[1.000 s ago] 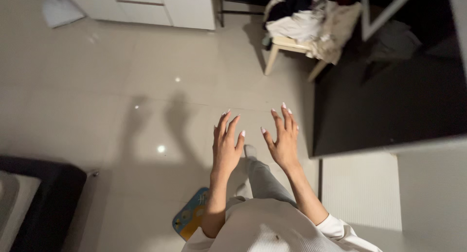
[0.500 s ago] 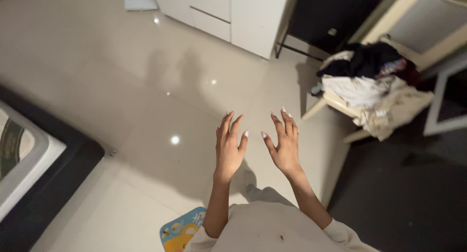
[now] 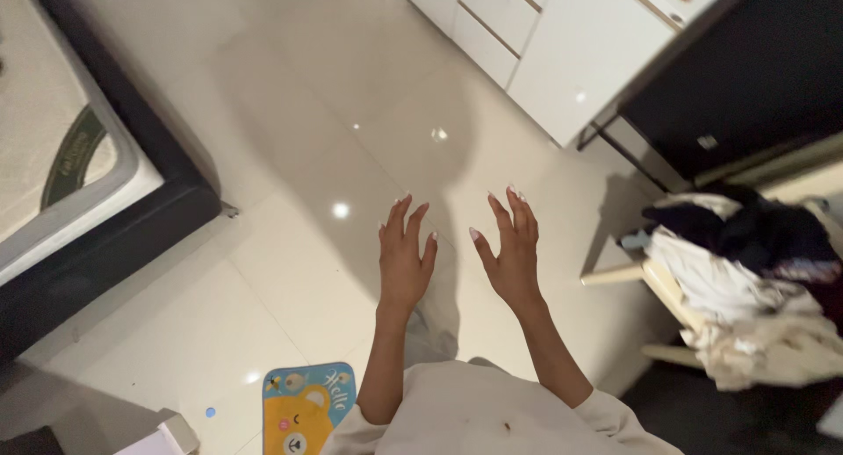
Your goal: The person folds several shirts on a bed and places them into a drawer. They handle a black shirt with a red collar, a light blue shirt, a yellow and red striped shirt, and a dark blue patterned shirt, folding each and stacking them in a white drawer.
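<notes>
Nearest the camera, at the bottom edge, a colourful mat with a yellow bear on blue lies flat on the glossy pale floor tiles, just left of the person's cream sleeves. Above it, both bare hands hover in the air over the floor, palms down, holding nothing and touching nothing. On the left hand the fingers are spread apart; the right hand is likewise splayed. To the right, a pale wooden chair carries a heap of white, beige and dark clothes. To the left, a mattress on a black bed frame juts in. Farthest off, white drawers stand beside a dark cabinet.
</notes>
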